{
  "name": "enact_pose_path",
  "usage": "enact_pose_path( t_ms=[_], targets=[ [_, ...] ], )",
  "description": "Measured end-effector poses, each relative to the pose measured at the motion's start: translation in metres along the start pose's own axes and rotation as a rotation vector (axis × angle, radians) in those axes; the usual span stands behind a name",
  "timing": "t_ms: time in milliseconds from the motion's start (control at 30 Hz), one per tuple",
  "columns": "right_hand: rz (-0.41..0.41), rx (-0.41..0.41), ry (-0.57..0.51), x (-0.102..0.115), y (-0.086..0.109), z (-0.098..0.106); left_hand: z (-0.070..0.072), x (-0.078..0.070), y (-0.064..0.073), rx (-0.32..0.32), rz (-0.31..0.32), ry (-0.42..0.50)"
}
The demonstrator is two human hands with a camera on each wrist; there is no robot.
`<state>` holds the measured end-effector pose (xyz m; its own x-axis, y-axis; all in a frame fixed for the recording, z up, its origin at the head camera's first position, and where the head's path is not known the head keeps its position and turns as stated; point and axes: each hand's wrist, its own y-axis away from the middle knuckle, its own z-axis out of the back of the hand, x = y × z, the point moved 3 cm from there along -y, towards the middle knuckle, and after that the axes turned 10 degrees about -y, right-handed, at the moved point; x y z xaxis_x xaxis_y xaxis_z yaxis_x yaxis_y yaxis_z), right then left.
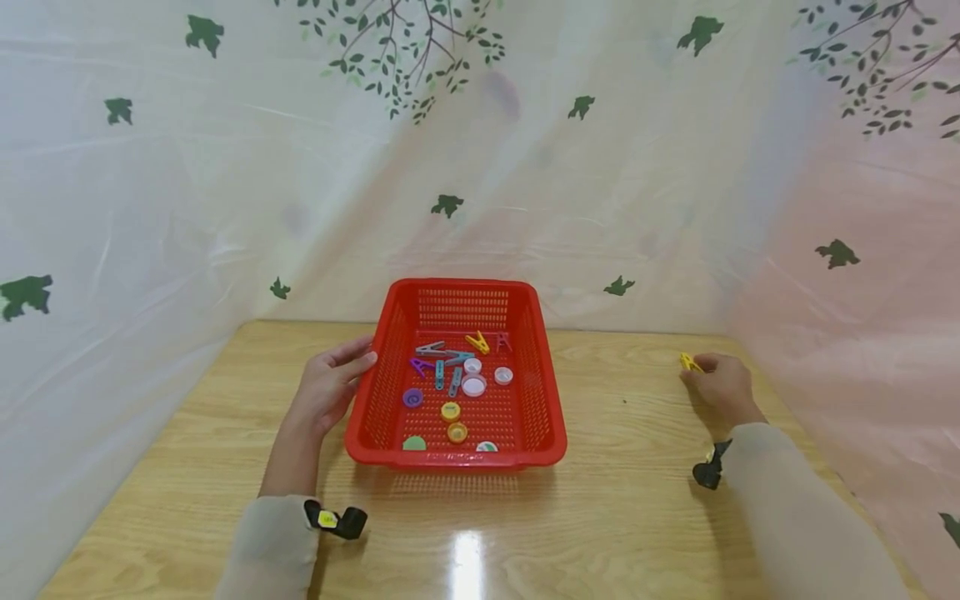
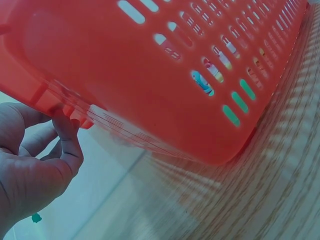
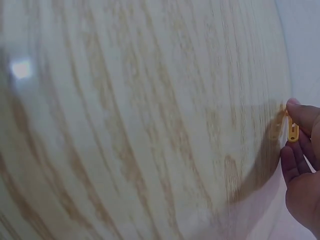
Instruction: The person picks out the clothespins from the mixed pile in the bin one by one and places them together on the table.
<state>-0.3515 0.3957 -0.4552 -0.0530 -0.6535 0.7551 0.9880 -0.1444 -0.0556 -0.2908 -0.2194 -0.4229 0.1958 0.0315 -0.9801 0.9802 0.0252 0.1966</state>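
Note:
A red plastic basket [image 1: 557, 417] stands on the wooden table, its front side slightly raised in the head view. My left hand [image 1: 324, 387] grips the basket's left rim, the fingers curled at its edge in the left wrist view. Inside lie yellow, purple, pink and grey-blue clothespins [image 1: 439, 375] and several round bottle caps [image 1: 474, 385]. Far to the right, my right hand [image 1: 722, 385] pinches a yellow clothespin [image 3: 293, 131] between thumb and fingers, close above the tabletop. Part of that clothespin is hidden behind the fingers.
The light wooden table [image 1: 615, 492] runs back to a pale curtain [image 1: 510, 183] printed with leaves and branches, which also hangs along both sides. Each wrist carries a small black camera [image 1: 349, 522] on a strap.

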Motion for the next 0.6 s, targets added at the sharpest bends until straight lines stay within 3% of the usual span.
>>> enact_pose_path(
  t_ms=[300, 600],
  targets=[
    [-0.001, -0.034, 0.020, -0.006, -0.002, -0.001, 0.001, 0.001, 0.000, 0.003, -0.007, 0.011],
    [-0.016, -0.017, 0.047, -0.012, -0.003, 0.001, 0.000, 0.000, -0.001, 0.009, -0.017, 0.021]
  ],
)
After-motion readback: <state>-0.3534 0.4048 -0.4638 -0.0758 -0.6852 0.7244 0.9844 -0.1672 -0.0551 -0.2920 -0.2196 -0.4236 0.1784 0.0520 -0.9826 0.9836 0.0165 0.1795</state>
